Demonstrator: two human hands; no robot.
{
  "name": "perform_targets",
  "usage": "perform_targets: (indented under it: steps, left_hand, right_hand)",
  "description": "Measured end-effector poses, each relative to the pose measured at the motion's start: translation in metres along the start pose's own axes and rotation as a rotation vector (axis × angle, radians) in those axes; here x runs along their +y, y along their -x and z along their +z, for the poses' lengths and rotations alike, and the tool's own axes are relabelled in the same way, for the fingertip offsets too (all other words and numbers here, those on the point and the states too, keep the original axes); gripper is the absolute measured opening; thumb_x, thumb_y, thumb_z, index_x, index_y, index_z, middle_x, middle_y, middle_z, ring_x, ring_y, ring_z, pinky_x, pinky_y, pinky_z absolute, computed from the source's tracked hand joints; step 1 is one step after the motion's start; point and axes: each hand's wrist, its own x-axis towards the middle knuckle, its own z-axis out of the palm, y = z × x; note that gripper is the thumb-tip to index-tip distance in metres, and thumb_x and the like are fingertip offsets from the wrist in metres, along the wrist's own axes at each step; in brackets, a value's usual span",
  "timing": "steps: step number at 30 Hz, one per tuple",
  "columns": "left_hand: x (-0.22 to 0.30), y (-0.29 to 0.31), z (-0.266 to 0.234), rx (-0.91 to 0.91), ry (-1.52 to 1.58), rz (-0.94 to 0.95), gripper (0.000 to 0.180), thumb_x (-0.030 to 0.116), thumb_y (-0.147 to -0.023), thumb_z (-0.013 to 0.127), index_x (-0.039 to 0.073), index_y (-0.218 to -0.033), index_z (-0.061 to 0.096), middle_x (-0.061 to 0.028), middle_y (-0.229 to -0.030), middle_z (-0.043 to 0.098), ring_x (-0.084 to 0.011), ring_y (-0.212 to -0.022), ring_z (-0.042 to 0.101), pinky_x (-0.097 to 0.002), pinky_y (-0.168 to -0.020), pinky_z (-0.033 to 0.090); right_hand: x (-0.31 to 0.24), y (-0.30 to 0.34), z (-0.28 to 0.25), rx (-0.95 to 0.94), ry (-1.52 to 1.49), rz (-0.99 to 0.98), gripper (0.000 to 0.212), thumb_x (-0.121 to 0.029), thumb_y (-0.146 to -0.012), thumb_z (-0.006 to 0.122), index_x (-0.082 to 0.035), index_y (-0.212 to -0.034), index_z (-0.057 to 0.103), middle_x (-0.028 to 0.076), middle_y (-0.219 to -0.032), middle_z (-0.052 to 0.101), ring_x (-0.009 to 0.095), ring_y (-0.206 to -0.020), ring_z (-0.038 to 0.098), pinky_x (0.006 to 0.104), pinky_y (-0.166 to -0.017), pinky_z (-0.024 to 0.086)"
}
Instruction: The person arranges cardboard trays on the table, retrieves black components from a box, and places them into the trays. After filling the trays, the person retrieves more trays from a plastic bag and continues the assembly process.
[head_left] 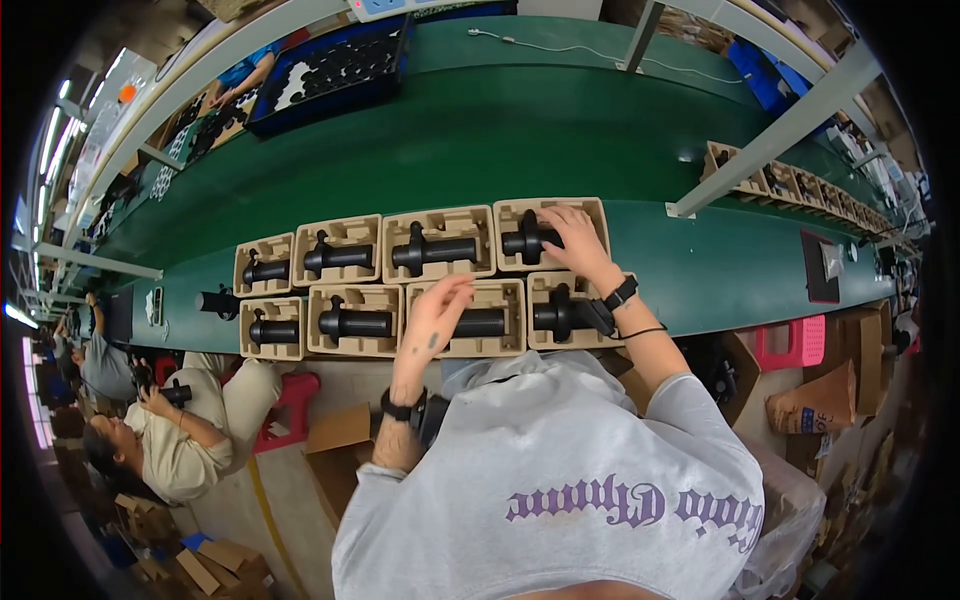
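Two rows of brown moulded-pulp trays [268, 352] stand in front of me, each holding a black cylindrical device with a collar near one end. My right hand [575, 238] reaches into the far row's rightmost tray [598, 212]. Its fingers curve over the right part of the black cylindrical device [520, 243] there and hide that end. Over the near row, my left hand [438, 312] hovers at the left side of a tray [512, 345], fingers loosely bent and nothing visible in them. It partly covers the black device [482, 323] in that tray.
The trays rest on a green workbench [640, 230]. A blue bin [330, 75] of black parts stands at the far left. More trays [800, 185] line the right, beyond a slanting metal post [775, 130]. At left sits a co-worker [190, 430] holding a black device, near a red stool [290, 410].
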Motion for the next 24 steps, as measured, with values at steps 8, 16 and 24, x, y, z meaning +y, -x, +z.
perform_targets:
  steps: [8, 16, 24]
  left_hand:
    - [-0.061, -0.138, 0.079, 0.067, -0.861, 0.612, 0.044, 0.028, -0.091, 0.046, -0.006, -0.120, 0.049, -0.0200, -0.125, 0.050, -0.0360, -0.118, 0.045, -0.0420, -0.098, 0.036]
    - [-0.061, -0.149, 0.092, 0.086, -0.879, 0.381, 0.047, 0.042, -0.085, 0.051, 0.002, -0.108, 0.055, -0.0190, -0.108, 0.056, -0.0390, -0.112, 0.044, -0.0535, -0.098, 0.028]
    - [-0.045, -0.104, -0.105, 0.201, -0.364, -0.024, 0.032, 0.033, -0.081, 0.057, 0.002, -0.084, 0.066, -0.0152, -0.077, 0.065, -0.0290, -0.073, 0.063, -0.0373, -0.065, 0.050]
  right_hand:
    - [-0.003, -0.013, 0.025, -0.111, 0.136, 0.096, 0.046, -0.023, -0.080, 0.057, -0.016, -0.125, 0.051, 0.013, -0.139, 0.036, 0.041, -0.128, 0.028, 0.0606, -0.100, 0.024]
    - [0.017, 0.001, 0.004, 0.162, -0.321, 0.011, 0.031, -0.013, -0.073, 0.065, -0.001, -0.102, 0.062, 0.020, -0.105, 0.060, 0.036, -0.099, 0.055, 0.0376, -0.085, 0.045]
    - [0.040, 0.048, -0.101, 0.133, -0.493, 0.424, 0.028, -0.019, -0.087, 0.055, 0.004, -0.102, 0.062, 0.012, -0.093, 0.065, 0.016, -0.087, 0.060, 0.0274, -0.078, 0.046]
